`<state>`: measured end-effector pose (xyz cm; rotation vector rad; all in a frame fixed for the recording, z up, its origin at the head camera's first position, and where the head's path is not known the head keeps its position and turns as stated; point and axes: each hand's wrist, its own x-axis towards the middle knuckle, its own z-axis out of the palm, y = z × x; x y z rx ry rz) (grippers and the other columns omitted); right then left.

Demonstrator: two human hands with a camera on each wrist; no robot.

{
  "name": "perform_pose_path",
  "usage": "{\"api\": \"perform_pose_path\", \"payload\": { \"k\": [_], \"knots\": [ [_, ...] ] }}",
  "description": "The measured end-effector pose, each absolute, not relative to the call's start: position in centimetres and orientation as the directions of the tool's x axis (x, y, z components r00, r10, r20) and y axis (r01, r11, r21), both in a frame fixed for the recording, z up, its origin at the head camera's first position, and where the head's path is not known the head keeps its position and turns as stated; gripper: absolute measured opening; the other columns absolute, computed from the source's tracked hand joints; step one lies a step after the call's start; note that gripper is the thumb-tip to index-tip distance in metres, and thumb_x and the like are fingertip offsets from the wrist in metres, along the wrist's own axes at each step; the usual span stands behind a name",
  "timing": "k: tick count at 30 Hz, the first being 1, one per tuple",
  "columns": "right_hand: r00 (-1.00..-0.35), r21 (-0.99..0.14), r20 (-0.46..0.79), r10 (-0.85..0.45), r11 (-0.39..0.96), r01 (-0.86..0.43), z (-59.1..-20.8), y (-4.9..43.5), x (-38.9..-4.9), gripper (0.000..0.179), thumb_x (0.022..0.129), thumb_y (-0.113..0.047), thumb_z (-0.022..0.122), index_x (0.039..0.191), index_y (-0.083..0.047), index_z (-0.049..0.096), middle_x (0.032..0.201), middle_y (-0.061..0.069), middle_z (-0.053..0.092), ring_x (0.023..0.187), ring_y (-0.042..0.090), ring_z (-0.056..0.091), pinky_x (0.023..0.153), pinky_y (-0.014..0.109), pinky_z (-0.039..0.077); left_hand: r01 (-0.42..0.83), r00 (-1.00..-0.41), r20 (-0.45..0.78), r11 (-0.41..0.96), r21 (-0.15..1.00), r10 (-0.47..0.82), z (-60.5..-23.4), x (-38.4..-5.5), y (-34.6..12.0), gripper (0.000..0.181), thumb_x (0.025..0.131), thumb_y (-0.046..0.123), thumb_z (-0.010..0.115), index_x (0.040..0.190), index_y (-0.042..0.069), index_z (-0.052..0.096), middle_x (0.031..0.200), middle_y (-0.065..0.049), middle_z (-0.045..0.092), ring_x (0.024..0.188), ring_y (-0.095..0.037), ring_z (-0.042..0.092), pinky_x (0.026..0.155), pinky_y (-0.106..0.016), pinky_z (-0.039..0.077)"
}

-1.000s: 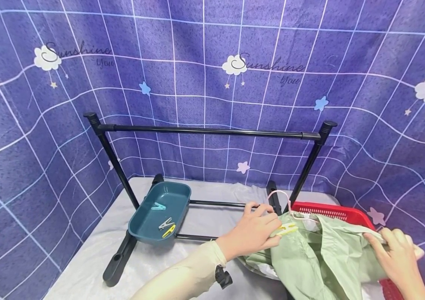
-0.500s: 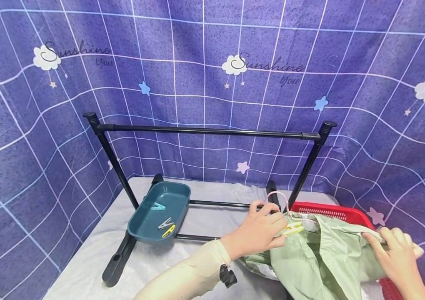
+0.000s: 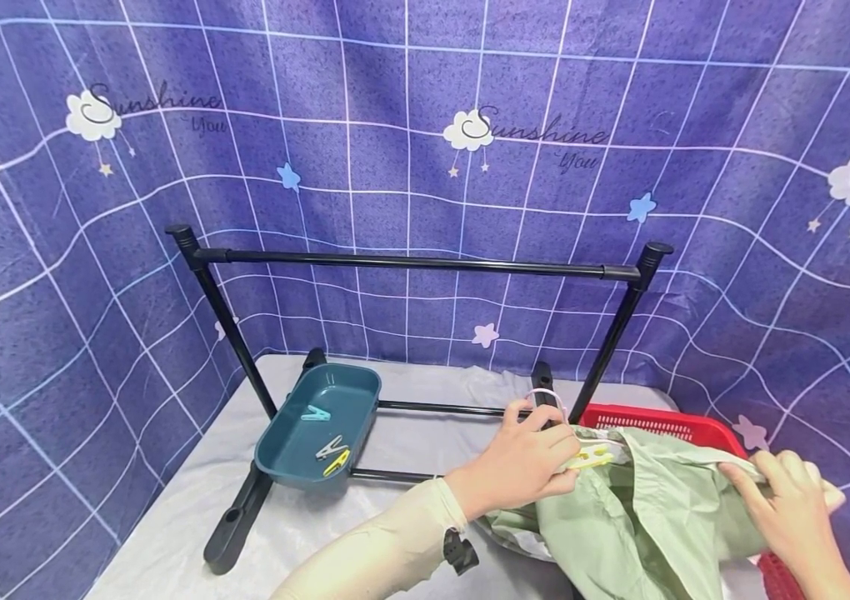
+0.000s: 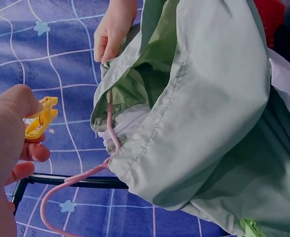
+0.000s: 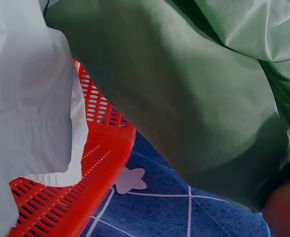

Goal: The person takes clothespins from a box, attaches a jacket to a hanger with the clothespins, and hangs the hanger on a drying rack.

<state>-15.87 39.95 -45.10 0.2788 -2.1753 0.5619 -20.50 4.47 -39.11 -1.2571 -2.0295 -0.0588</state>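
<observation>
My left hand (image 3: 518, 467) pinches a yellow clothespin (image 4: 41, 118) between thumb and fingers, beside the waist opening of a light green garment (image 3: 680, 500). A pink hanger (image 4: 81, 175) reaches into that opening, and its hook sticks out near my left fingers. My right hand (image 3: 792, 500) grips the garment's edge at the far right. In the left wrist view, a light green clip (image 4: 251, 227) shows at the garment's lower edge. Folds hide most of the hanger.
A black rack (image 3: 417, 262) spans the middle. At its left, a teal tray (image 3: 353, 379) holds blue, grey and yellow clothespins (image 3: 337, 462). A red basket (image 3: 665, 423) stands behind the garment, with white cloth (image 5: 31, 98) over it in the right wrist view.
My left hand has moved slightly right with the yellow clothespin, closer to the garment opening. The hanger hook has shifted a little left and down. My right hand keeps its grip, edging slightly left.
</observation>
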Motion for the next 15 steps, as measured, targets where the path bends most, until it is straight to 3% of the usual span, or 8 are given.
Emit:
{"api": "perform_pose_path", "payload": {
  "k": [15],
  "knots": [
    [-0.537,-0.201,0.841,-0.071,0.880,-0.430,-44.58,39.37,-16.28,0.070,0.087,-0.073,0.040,0.070,-0.006,0.046,0.069,0.010,0.037,0.063,0.041,0.034,0.065,0.042,0.019,0.783,-0.251,0.606,0.526,-0.331,0.755,-39.37,-20.68,4.81,0.014,0.088,0.038,0.062,0.091,0.024,0.060,0.100,0.015,0.063,0.110,-0.011,0.050,0.100,-0.043,0.031]
  ]
}}
